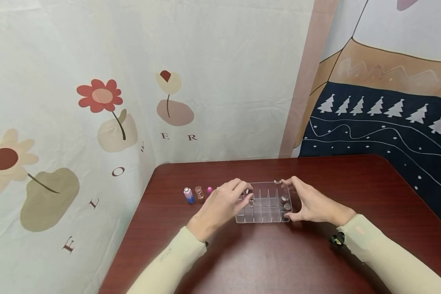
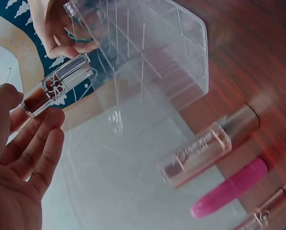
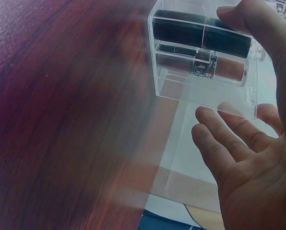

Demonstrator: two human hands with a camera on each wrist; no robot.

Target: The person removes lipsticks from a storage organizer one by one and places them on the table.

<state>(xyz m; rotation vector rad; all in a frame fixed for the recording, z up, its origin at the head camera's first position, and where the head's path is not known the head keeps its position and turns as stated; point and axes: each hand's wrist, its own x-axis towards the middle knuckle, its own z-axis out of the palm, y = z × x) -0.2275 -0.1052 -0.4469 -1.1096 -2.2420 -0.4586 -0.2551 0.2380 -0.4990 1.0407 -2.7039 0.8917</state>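
A person in pale sleeves works with both hands at a reddish-brown table (image 1: 264,261). The left hand (image 1: 222,202) has its thumb and fingertips clamped on a lipstick tube (image 2: 56,86) with a silver end and clear-walled reddish-brown end, holding it above the left part of a clear divided case (image 1: 263,218); whether the tube's end is inside a compartment cannot be told. The right hand (image 1: 312,202) grips the case's right end — thumb at the near corner, fingers at the far one, spread slightly apart in the right wrist view. Within that end sit a dark tube (image 3: 200,34) and, next to it, a clear-and-silver tube (image 3: 200,67). On the table to the left of the case stand a blue-and-pink tube (image 1: 189,196), a rose-gold tube (image 1: 199,193) and a bright pink tube (image 1: 210,190), with a larger rose-gold lettered tube (image 2: 210,146) nearest the case in the left wrist view. Behind rise a pale flower-print cloth (image 1: 235,81) and, at right, a dark panel (image 1: 375,130) of white trees.
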